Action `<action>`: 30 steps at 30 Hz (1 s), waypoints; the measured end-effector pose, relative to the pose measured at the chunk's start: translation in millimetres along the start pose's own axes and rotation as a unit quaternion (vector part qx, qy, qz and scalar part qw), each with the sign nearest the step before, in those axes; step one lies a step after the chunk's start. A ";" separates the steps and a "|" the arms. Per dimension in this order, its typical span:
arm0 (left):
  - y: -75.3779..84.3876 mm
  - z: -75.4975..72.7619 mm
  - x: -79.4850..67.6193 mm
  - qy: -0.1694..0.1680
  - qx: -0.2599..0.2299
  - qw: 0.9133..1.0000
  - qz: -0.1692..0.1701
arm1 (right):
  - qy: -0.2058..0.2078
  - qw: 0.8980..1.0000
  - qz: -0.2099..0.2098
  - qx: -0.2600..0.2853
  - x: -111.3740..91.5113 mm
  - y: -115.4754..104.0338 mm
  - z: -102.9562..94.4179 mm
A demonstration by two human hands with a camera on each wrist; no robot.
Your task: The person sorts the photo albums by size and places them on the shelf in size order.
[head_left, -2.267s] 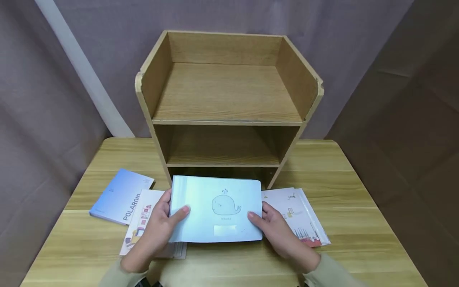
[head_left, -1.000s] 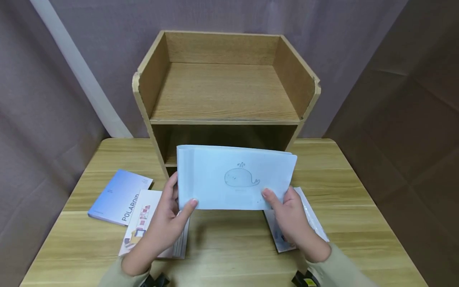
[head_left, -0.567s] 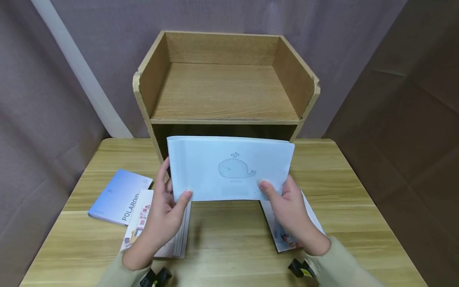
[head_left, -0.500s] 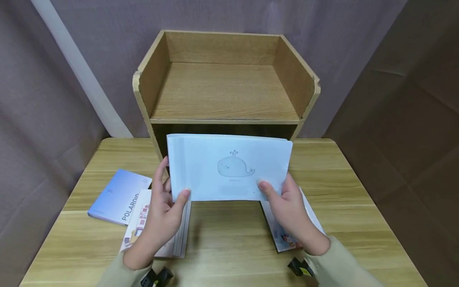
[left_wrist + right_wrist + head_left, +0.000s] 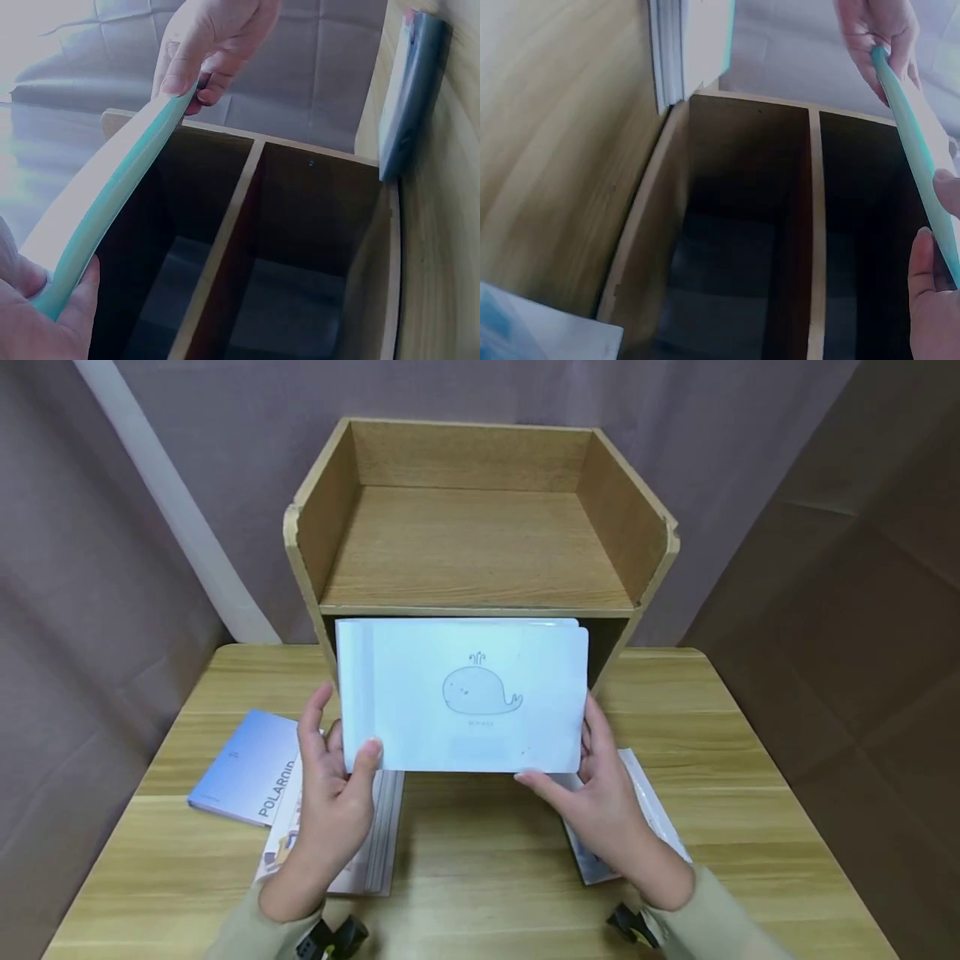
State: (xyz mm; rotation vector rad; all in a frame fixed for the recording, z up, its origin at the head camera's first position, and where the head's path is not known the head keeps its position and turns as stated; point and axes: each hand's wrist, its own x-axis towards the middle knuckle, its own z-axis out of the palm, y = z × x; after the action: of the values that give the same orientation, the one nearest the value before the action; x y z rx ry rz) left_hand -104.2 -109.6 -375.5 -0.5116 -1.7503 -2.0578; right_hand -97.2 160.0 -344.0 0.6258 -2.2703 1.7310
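A pale blue booklet (image 5: 405, 693) with a line drawing of a whale on its cover is held up in front of the shelf's middle compartment. My left hand (image 5: 333, 793) grips its lower left corner, thumb on the cover and fingers behind. My right hand (image 5: 607, 810) holds the lower right corner, thumb along the bottom edge and fingers behind the right side. In the left wrist view the booklet (image 5: 112, 180) appears edge-on, slightly bowed, with a hand at each end. The right wrist view shows its teal edge (image 5: 919, 150) beside the dark compartments.
A wooden shelf unit (image 5: 480, 547) with an open top tray stands at the table's back. On the left lie a blue book (image 5: 243, 768) marked POLAROID and a stack of white books (image 5: 382, 835). Another book (image 5: 652, 802) lies partly under my right hand. Curtains surround the wooden table (image 5: 480, 893).
Both hands have lifted the booklet from low over the table up to the middle compartment's front. My right thumb has slid from the cover to the bottom edge.
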 end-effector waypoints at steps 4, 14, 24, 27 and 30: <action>3.1 3.4 5.6 -0.017 0.003 0.999 0.037 | -0.009 1.000 -0.016 -0.023 6.9 -6.2 -5.0; 24.3 5.0 26.6 -0.066 0.063 0.992 0.091 | 0.037 0.993 -0.079 -0.083 20.5 11.4 -18.4; 44.0 7.4 46.6 -0.122 0.011 0.992 0.037 | 0.066 0.994 -0.087 0.027 37.0 -6.7 -18.8; 46.7 9.0 52.9 -0.128 -0.011 0.991 0.046 | 0.071 0.992 -0.092 0.053 40.9 -16.1 -19.4; 47.7 10.2 57.9 -0.135 -0.018 0.989 0.053 | 0.083 0.989 -0.104 0.064 45.1 -19.6 -21.3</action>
State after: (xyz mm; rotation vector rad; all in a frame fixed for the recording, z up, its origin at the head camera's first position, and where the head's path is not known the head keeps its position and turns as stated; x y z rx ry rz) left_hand -129.1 -109.8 -304.0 -0.9106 -1.7904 -2.0255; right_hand -129.9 167.0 -302.2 0.6866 -1.9224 1.7644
